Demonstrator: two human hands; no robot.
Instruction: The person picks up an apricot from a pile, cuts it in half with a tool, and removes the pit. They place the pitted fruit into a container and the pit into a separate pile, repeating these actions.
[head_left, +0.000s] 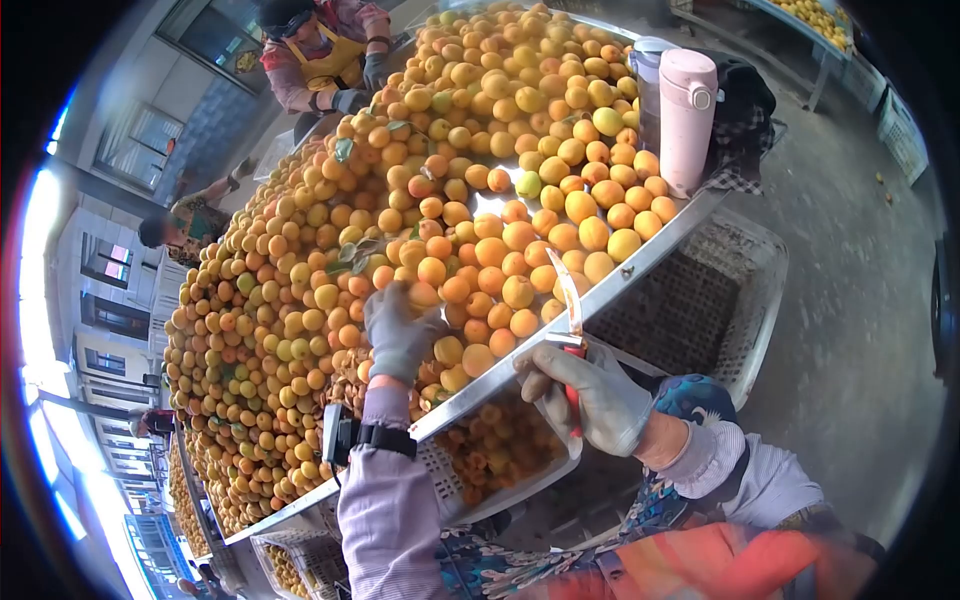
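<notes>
My left hand (398,335), in a grey-white glove, reaches over the table's edge into a large heap of apricots (490,250). Its thumb stands apart from the fingers, beside one apricot (425,294); the fingertips are slightly blurred and I see nothing gripped. My right hand (595,390), also gloved, is closed around the red handle of a knife (567,290) with a curved, stained blade pointing up. This hand is just outside the metal table edge (500,372). Some green leaves (355,255) lie among the fruit near my left hand.
A pink flask (687,120) and a clear bottle stand at the table's right corner, beside dark cloth. Below the edge are a crate (760,310) and another crate (500,497) holding browned fruit pieces. A person in a yellow apron (335,65) works across the table.
</notes>
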